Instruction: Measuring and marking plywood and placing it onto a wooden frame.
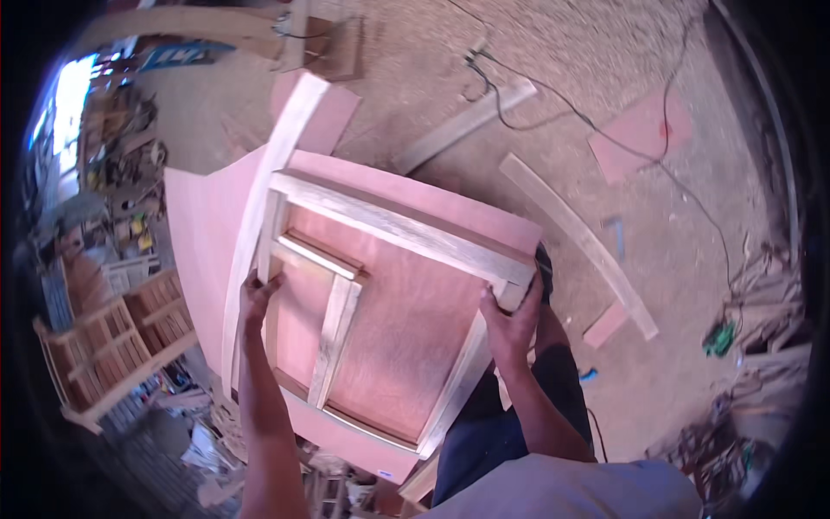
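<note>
A pale wooden frame (393,227) backed with a reddish plywood panel (406,320) is held up in front of me, tilted. My left hand (257,294) grips the frame's left rail. My right hand (512,322) grips the right rail near its upper corner. A short cross piece and an upright batten (335,339) sit inside the frame. A larger reddish plywood sheet (201,227) lies beneath it, with a long curved pale board (264,195) along the frame's left side.
The sandy floor holds loose planks (581,240), plywood offcuts (641,131) and a black cable (553,97). A slatted wooden crate frame (112,346) stands at the left among clutter. A green tool (719,339) lies at the right.
</note>
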`<act>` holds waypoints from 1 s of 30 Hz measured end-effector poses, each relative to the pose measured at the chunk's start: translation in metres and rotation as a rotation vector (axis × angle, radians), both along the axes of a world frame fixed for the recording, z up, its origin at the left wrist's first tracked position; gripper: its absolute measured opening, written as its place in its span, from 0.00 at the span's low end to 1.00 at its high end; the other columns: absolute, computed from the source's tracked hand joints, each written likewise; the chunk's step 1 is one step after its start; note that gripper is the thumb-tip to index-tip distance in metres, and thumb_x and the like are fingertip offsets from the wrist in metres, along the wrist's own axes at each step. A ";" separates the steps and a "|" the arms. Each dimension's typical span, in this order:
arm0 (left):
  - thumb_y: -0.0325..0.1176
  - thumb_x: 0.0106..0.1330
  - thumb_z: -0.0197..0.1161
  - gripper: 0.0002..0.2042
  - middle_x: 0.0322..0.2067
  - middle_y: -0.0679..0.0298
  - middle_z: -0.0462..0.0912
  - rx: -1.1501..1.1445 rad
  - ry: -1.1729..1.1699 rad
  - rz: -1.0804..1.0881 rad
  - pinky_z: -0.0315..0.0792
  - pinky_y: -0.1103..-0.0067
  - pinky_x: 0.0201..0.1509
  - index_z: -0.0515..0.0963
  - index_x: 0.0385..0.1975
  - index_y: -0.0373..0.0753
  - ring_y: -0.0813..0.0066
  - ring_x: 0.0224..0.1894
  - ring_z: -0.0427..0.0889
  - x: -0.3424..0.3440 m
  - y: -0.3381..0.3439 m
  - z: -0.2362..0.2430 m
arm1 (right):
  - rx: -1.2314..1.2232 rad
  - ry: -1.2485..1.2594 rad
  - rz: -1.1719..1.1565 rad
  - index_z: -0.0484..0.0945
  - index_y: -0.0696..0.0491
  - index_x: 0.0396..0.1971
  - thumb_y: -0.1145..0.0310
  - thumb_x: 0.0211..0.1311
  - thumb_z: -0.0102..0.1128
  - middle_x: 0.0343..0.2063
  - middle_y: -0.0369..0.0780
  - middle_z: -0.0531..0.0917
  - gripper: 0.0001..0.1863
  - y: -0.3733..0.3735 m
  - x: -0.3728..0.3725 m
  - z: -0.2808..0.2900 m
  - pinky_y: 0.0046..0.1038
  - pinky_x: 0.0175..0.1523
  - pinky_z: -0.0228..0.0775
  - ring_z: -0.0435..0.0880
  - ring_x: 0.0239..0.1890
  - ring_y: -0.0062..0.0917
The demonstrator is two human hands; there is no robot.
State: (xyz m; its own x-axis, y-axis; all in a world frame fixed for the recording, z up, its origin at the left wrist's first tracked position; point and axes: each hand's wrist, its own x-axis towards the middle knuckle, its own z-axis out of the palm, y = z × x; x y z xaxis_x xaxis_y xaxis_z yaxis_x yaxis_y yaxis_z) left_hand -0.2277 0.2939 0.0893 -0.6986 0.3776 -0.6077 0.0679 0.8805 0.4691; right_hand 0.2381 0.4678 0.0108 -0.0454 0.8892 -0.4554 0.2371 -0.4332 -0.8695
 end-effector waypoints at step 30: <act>0.69 0.63 0.73 0.39 0.40 0.42 0.91 -0.408 0.711 -0.388 0.83 0.54 0.44 0.86 0.54 0.34 0.40 0.42 0.91 -0.004 -0.016 -0.003 | 0.071 -0.029 0.003 0.64 0.56 0.77 0.76 0.61 0.75 0.58 0.43 0.84 0.44 0.012 -0.009 0.011 0.32 0.64 0.78 0.85 0.59 0.28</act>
State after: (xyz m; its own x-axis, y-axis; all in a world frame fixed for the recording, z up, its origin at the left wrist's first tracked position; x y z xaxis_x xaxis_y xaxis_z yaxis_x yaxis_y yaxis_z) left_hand -0.2313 0.2775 0.0863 -0.8287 0.5147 -0.2199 0.5490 0.8239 -0.1405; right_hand 0.2291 0.4795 0.0222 -0.0359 0.9192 -0.3922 0.2639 -0.3698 -0.8908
